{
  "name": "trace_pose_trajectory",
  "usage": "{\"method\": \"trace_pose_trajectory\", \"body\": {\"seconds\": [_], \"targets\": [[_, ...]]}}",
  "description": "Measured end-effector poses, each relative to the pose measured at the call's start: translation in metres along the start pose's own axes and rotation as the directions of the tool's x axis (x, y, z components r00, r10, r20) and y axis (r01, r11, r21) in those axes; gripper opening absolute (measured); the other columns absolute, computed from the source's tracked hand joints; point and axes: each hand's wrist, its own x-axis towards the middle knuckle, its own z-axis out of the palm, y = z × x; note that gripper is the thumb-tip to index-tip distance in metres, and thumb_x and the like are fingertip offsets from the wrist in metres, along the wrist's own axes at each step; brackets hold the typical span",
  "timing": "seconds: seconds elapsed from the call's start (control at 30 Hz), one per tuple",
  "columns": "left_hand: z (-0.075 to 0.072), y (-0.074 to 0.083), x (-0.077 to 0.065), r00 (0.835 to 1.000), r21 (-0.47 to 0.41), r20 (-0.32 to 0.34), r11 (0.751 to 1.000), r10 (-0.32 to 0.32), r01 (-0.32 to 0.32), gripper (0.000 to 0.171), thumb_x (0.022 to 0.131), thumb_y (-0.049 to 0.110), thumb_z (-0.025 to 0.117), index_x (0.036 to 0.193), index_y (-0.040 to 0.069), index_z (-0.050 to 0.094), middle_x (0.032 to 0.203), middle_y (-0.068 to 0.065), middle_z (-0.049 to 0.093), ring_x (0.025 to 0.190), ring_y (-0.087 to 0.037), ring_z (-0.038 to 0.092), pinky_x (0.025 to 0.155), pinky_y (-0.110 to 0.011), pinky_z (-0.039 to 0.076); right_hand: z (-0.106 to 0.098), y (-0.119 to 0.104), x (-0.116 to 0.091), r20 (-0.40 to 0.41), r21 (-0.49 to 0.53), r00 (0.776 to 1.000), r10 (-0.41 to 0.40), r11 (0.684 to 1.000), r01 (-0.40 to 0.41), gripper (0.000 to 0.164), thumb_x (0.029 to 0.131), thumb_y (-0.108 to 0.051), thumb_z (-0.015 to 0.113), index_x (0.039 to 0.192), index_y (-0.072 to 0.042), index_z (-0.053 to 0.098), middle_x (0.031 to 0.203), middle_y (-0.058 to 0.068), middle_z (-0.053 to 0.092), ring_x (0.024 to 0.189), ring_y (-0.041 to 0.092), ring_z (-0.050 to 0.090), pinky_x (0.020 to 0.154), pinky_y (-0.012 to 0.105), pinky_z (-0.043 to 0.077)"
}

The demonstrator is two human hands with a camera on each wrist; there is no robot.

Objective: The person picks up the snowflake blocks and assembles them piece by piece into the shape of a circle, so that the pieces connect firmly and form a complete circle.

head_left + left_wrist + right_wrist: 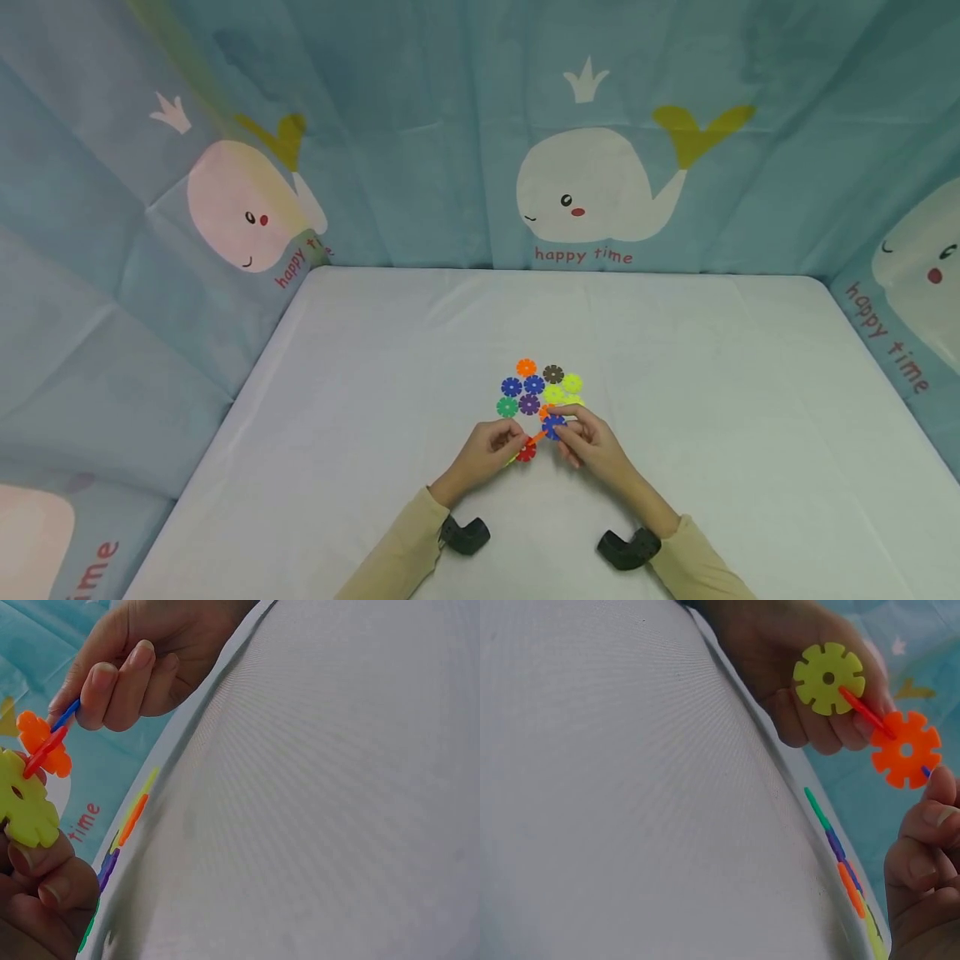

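The two hands meet just below a cluster of toy discs on the white tabletop [720,400], the left hand [487,448] at 7 o'clock from the cluster and the right hand [596,442] at 4 o'clock. Between them is a joined row [537,438] of slotted discs, raised above the cloth. The left hand, fingers curled, grips the end with the yellow disc [34,814] and the red disc [527,453]. The right hand pinches the blue disc [550,423], at 2 o'clock from the red one. In the right wrist view, the orange disc [889,755] meets the red edge at its 10 o'clock and the blue edge at its 4 o'clock; how deep the blue slot sits, I cannot tell.

In the cluster, a loose orange disc [527,363] lies at 12 o'clock, a brown disc [553,369] at 1, yellow discs [573,380] from 2 to 4, a purple disc [528,400] near 6 and a green disc [507,412] at 8. Two loose blue discs [512,382] lie side by side toward 10. A whale curtain [420,200] hangs beyond the tabletop at 12 o'clock
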Motion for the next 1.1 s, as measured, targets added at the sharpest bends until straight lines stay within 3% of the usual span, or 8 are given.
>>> {"method": "trace_pose_trajectory", "body": {"seconds": [0.17,0.53,0.83,1.1], "targets": [[0.0002,-0.0013,0.0,1.0,0.021,-0.008,0.999,0.024,-0.024,0.009,0.086,-0.003,0.054,0.078,-0.003,0.057,0.067,-0.006,0.054,0.058,-0.002,0.039,0.051,-0.018,0.036,0.0007,0.0001,0.0,0.0,0.009,1.0,-0.012,1.0,0.012,0.023,0.089,0.015,0.038,0.11,0.023,0.038,0.056,0.017,0.047,0.041,0.023,0.036,0.034,0.031,0.03],[0.0,-0.0022,-0.001,1.0,0.012,0.024,1.0,-0.006,0.006,0.009,0.087,-0.003,0.053,0.079,-0.004,0.056,0.069,-0.008,0.054,0.059,-0.003,0.041,0.053,-0.018,0.037,0.0002,0.0006,-0.0005,0.017,0.011,1.0,0.004,1.0,-0.004,0.023,0.088,0.016,0.038,0.11,0.022,0.039,0.056,0.017,0.047,0.04,0.023,0.036,0.035,0.029,0.031],[0.0003,-0.0009,0.0008,1.0,0.022,0.0,1.0,0.009,-0.009,0.008,0.086,-0.004,0.054,0.078,-0.003,0.057,0.066,-0.003,0.052,0.058,-0.002,0.039,0.052,-0.018,0.036,0.0025,0.0002,-0.0006,-0.039,-0.02,0.999,-0.017,1.0,0.016,0.022,0.088,0.017,0.038,0.11,0.02,0.04,0.055,0.02,0.046,0.04,0.022,0.038,0.036,0.028,0.034],[0.0003,-0.0035,0.0001,1.0,-0.009,-0.017,1.0,-0.005,0.005,0.01,0.087,-0.004,0.052,0.078,-0.003,0.056,0.067,-0.006,0.053,0.06,-0.005,0.041,0.054,-0.02,0.038,0.0019,-0.0015,-0.0005,-0.084,-0.046,0.996,-0.03,0.999,0.026,0.021,0.088,0.017,0.038,0.108,0.022,0.04,0.055,0.02,0.046,0.04,0.023,0.037,0.034,0.03,0.032]]}}
